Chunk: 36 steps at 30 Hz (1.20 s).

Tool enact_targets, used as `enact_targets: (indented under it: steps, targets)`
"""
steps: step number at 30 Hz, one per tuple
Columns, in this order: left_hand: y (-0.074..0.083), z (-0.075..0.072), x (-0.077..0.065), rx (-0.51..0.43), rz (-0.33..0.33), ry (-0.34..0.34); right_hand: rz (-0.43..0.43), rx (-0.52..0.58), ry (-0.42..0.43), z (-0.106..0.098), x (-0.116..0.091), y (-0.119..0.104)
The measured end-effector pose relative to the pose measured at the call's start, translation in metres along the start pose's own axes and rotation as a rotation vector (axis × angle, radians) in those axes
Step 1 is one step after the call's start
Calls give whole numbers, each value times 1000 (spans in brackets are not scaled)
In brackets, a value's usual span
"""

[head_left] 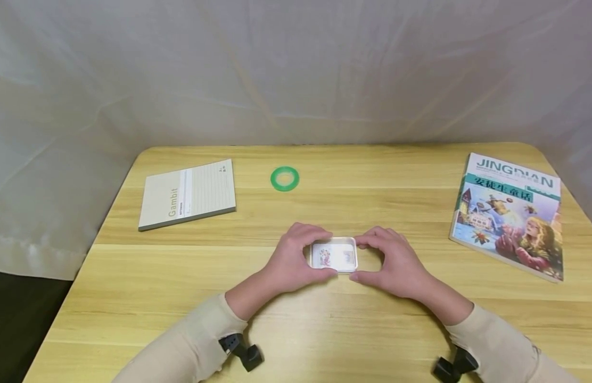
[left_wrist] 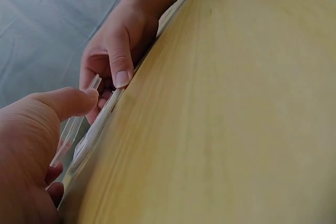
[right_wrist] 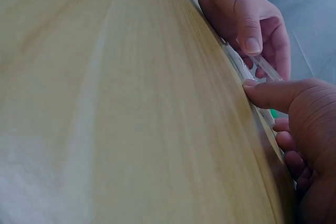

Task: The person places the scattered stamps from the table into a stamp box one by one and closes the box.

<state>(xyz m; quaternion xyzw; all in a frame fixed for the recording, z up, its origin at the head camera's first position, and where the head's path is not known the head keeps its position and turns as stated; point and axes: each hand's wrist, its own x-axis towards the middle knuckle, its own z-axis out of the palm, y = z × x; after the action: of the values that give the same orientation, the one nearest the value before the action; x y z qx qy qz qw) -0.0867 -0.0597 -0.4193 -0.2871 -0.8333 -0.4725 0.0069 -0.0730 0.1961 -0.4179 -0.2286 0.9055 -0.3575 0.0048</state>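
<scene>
A small rectangular plastic case (head_left: 341,259) lies between both hands near the middle of the table, white inside with a small printed picture at its left. Its clear lid (left_wrist: 71,135) tilts above the white lower part (left_wrist: 94,137), with a gap between them in the left wrist view. My left hand (head_left: 288,260) pinches the lid, thumb on the near edge and fingers at the far one. At the right end, my right hand (head_left: 396,263) grips the lower part between thumb and fingers, close on the wooden tabletop.
A Gambit notebook (head_left: 207,191) lies at the back left. A green ring-shaped roll of tape (head_left: 275,182) is behind the hands. An illustrated book (head_left: 509,218) lies at the right. Pale cloth (head_left: 325,74) hangs behind the table (head_left: 353,330).
</scene>
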Motion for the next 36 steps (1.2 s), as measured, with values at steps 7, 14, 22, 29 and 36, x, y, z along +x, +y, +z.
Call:
enact_targets:
  steps: [7,14,22,29,36]
  targets:
    - [1,1,0,49,-28,-45,-4,4,0,0,1,0]
    - [2,0,1,82,-61,-75,-11,14,2,0,1,0]
    - [-1,2,1,105,-39,-81,-18,21,3,0,0,1]
    - [-2,2,0,109,-31,-84,-22,25,-5,0,0,2]
    - [-2,3,0,108,-35,-91,-16,23,-5,0,-1,1]
